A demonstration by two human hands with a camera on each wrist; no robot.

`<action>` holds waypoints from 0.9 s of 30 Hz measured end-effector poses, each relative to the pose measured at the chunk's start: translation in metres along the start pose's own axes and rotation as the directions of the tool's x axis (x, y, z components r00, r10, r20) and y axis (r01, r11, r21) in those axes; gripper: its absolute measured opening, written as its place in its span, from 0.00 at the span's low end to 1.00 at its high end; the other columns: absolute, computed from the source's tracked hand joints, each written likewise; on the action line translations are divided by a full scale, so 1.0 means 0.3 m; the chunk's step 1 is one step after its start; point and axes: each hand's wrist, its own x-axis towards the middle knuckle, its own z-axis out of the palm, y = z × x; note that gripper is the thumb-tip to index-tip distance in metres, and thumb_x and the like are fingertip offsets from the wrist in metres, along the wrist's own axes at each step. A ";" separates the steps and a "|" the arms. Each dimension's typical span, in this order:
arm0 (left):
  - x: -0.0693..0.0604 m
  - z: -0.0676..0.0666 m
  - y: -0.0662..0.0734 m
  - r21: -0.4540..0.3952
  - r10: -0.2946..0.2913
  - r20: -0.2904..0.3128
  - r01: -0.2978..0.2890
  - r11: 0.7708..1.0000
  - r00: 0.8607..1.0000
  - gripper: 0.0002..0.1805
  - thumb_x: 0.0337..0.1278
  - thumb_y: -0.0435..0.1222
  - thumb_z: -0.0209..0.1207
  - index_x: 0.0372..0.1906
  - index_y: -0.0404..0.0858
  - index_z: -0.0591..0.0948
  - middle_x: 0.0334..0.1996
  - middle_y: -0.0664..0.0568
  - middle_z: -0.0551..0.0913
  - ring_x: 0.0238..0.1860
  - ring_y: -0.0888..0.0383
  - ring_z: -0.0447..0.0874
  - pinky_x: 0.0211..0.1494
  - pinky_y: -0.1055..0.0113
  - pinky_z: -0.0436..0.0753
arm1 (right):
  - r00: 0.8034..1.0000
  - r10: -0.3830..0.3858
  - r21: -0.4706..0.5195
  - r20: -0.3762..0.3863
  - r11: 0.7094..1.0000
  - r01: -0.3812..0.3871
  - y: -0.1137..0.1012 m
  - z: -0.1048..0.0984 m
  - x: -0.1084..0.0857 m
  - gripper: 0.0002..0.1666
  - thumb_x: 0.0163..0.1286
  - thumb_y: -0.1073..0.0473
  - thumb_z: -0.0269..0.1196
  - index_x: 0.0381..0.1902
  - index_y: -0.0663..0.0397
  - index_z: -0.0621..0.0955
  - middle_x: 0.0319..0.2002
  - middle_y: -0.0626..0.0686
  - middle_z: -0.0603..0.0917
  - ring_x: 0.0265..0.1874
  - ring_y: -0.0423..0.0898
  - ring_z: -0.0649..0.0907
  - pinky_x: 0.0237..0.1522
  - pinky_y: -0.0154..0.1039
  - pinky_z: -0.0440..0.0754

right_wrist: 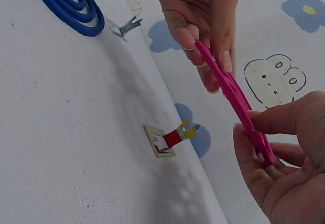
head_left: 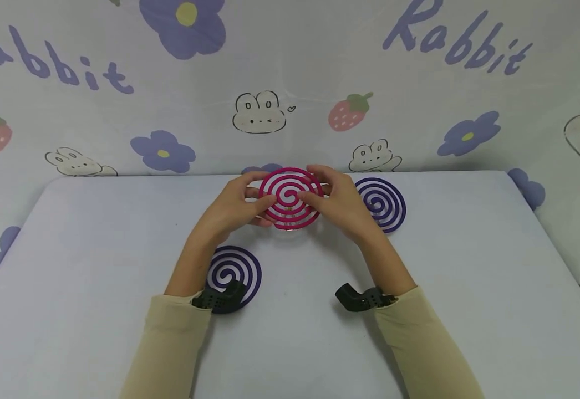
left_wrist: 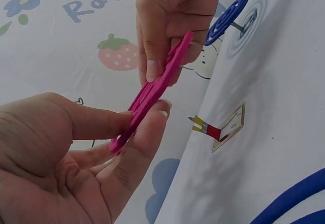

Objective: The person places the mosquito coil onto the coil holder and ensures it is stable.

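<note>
Both hands hold a pink mosquito coil [left_wrist: 148,94] above the back of the white table, its spiral face tilted toward the head camera. The left hand [head_left: 235,205] pinches its left edge between thumb and fingers. Across from it, the right hand [head_left: 342,205] pinches the right edge, the thumb on the near face. Under the coil stands a small metal coil stand [right_wrist: 173,137] with a square base and a red and yellow upright prong, best seen in the wrist views.
A dark blue coil [head_left: 376,205] sits raised on its stand at the back right. Another blue coil [head_left: 258,274] lies partly behind the left wrist's camera. A grey metal stand [right_wrist: 129,27] shows in the right wrist view. A printed curtain [head_left: 310,66] hangs behind the table.
</note>
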 end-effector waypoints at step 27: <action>0.029 0.025 -0.017 0.080 0.030 -0.091 -0.023 0.997 0.995 0.30 0.73 0.41 0.65 0.75 0.38 0.74 0.60 0.39 0.82 0.53 0.45 0.90 0.45 0.65 0.92 | 0.996 0.091 0.092 -0.010 0.992 -0.090 0.015 0.030 0.006 0.36 0.73 0.56 0.69 0.76 0.48 0.73 0.64 0.62 0.83 0.64 0.58 0.84 0.63 0.56 0.87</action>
